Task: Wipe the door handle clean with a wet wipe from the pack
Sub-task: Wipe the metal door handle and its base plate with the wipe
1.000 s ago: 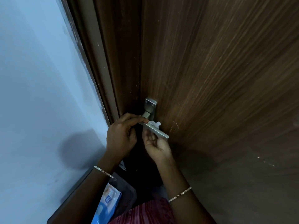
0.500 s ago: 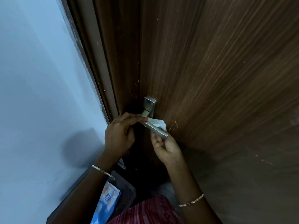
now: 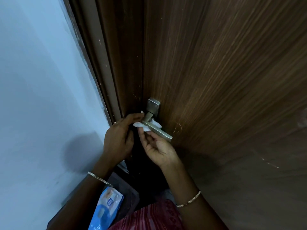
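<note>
Both hands, the left hand and right hand, pinch the wet wipe draped around the door handle; that loose fingertip hold could probably let it slip off.

I am reading only one piece of print: a small dark-blue label with pale lettering on the soft light-blue plastic wet-wipe pack, which is lying low by my left forearm. The label is looking like "mee mee" set in two short lines, though it is small and slightly blurred. Nothing else is showing legible words, numbers or signs.
</note>
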